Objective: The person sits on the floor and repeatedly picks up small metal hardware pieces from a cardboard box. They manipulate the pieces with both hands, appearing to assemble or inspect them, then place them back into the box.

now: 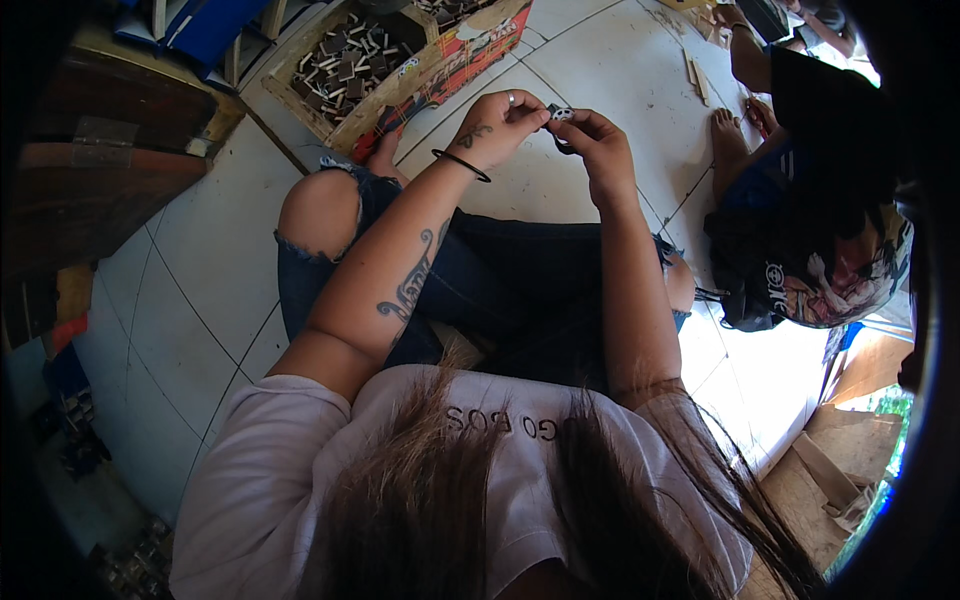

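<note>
1. Across the white tiled floor, I look down through my far-off camera and see thin dark lines between the tiles.
2. I see another person on the right side, in dark clothes, with bare feet.
3. Near the left edge, I can see a big brown wooden thing.
4. The blue jeans on my person's bent legs have torn holes at the knees.
5. Past the knees I spot a wooden crate with red on its side, and lots of little dark and pale bits piled in it.
6. I see the left hand with its thumb and finger pinched together at the edge of a small piece. The right hand pinches that piece too, from the other side.
7. A thin black bracelet goes around the left wrist.
8. The small black-and-white piece is up between both hands, near the crate. I cannot tell what it is.
</note>
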The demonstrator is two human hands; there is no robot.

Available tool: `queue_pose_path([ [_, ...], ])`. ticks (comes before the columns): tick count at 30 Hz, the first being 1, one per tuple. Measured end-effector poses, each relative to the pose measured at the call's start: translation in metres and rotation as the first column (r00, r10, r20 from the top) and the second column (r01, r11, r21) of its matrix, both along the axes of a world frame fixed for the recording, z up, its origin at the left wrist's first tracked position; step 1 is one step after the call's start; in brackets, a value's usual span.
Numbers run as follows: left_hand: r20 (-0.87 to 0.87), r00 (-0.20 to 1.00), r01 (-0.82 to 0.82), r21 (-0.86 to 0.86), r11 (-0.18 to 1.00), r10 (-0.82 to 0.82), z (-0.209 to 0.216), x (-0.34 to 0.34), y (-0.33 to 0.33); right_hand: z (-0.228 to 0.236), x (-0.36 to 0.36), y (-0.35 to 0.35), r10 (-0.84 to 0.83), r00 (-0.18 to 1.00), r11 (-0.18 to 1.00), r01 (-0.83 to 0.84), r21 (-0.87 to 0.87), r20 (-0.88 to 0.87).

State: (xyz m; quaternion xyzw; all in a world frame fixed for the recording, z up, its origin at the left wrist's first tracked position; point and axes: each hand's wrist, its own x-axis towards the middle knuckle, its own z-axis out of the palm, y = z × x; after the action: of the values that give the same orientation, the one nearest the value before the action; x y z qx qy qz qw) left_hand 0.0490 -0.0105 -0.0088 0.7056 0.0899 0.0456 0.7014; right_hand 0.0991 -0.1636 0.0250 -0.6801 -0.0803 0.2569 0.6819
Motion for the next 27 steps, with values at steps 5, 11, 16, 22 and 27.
queue_pose_path([
  [5,-0.042,0.999,0.032,-0.060,0.998,-0.035,0.000,0.000,0.002,0.001,-0.001,0.000,0.031,1.000,0.999,-0.031,0.023,-0.005],
  [11,-0.083,0.994,0.027,-0.415,0.909,-0.067,0.005,-0.004,0.002,-0.001,-0.002,0.003,0.013,1.000,0.996,-0.016,0.088,0.028],
  [16,-0.110,0.990,0.008,-0.590,0.807,-0.090,0.009,-0.006,0.003,-0.001,-0.004,0.007,0.000,1.000,0.986,-0.005,0.164,0.027],
  [22,-0.121,0.988,-0.003,-0.639,0.769,-0.096,0.008,-0.006,0.003,-0.005,-0.003,0.006,0.002,0.996,0.970,0.020,0.243,-0.088],
  [27,-0.114,0.990,-0.003,-0.633,0.774,-0.089,0.006,-0.005,0.003,-0.009,-0.002,0.006,0.014,0.985,0.948,0.042,0.314,-0.175],
])
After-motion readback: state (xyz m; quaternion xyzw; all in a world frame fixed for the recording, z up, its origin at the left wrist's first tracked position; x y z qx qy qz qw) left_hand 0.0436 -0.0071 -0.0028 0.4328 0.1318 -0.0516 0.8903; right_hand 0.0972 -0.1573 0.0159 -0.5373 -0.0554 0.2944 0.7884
